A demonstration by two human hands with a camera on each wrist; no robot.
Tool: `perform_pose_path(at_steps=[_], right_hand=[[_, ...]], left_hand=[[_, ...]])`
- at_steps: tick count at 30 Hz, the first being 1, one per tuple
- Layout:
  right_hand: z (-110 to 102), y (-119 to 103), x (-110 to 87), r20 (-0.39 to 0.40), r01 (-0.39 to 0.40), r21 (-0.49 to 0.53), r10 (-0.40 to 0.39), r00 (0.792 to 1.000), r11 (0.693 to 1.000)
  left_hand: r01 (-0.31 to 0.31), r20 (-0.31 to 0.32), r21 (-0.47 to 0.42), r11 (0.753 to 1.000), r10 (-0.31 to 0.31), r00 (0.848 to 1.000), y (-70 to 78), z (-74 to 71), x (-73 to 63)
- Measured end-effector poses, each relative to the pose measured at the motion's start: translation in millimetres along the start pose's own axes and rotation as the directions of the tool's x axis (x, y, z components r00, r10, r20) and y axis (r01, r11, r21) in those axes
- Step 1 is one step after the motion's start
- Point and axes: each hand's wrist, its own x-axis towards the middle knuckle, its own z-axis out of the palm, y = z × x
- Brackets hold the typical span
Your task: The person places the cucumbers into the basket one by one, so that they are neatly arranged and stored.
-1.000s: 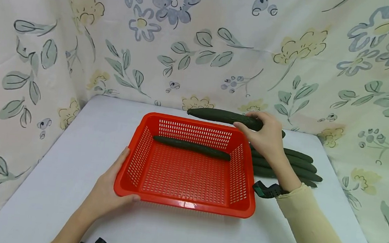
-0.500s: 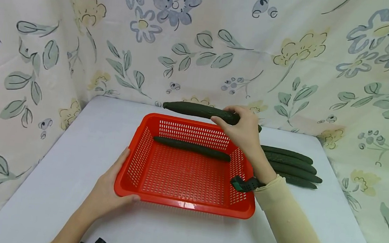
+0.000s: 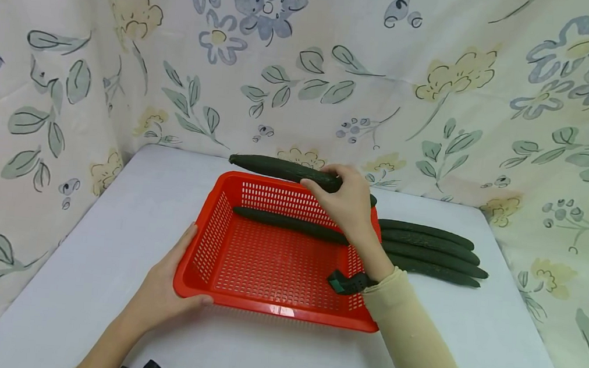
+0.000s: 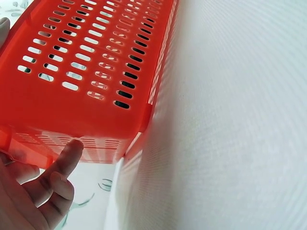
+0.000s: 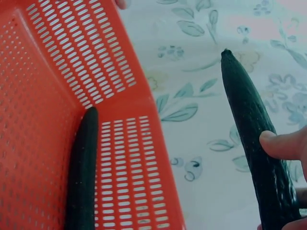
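My right hand (image 3: 347, 203) grips a long dark green cucumber (image 3: 275, 166) near its right end, raised above the back rim of a red plastic basket (image 3: 276, 270). In the right wrist view, the thumb presses on that held cucumber (image 5: 249, 115), which is apart from the basket wall. One other cucumber (image 3: 286, 222) lies inside along the basket's back wall. My left hand (image 3: 161, 289) holds the basket's front left corner, thumb along the front rim. The left wrist view shows curled fingers (image 4: 69, 155) against the slotted wall.
Several cucumbers (image 3: 430, 254) lie side by side on the white table (image 3: 82, 270), right of the basket and partly behind my right arm. A floral cloth (image 3: 304, 68) hangs behind the table and at its sides.
My right hand has moved left with the cucumber, from above the pile and basket's right end to over its back rim. The left hand and basket have stayed in place.
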Motion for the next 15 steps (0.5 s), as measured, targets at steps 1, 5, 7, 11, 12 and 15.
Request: perform_pose_path(at_steps=[1,5,7,11,12,15], right_hand=[[1,0,-0.5,0.003,0.002,-0.006,-0.002,1.000,1.000],[7,4,-2.4,0.023,0.005,-0.035,-0.004,1.000,0.999],[9,6,-3.5,0.037,0.006,-0.057,-0.004,0.999,0.998],[16,10,-5.7,0.082,-0.004,-0.125,0.014,0.996,0.992],[18,12,-6.1,0.096,-0.012,-0.145,0.026,0.995,0.989],[24,14,-7.6,0.138,-0.041,-0.223,0.073,0.988,0.974]], left_hand=[[-0.001,0.001,-0.001,1.000,0.001,1.000,0.1,0.0,-0.1],[-0.006,0.002,0.001,1.000,0.006,1.000,0.4,-0.3,-0.7],[-0.009,0.001,0.002,1.000,0.009,1.000,0.5,-0.3,-0.6],[-0.012,-0.002,0.006,1.000,0.012,1.000,0.9,-0.5,-0.5],[-0.013,-0.002,0.005,1.000,0.013,1.000,1.1,-0.5,-0.4],[-0.012,-0.005,0.008,1.000,0.012,1.000,1.4,-0.6,-0.6]])
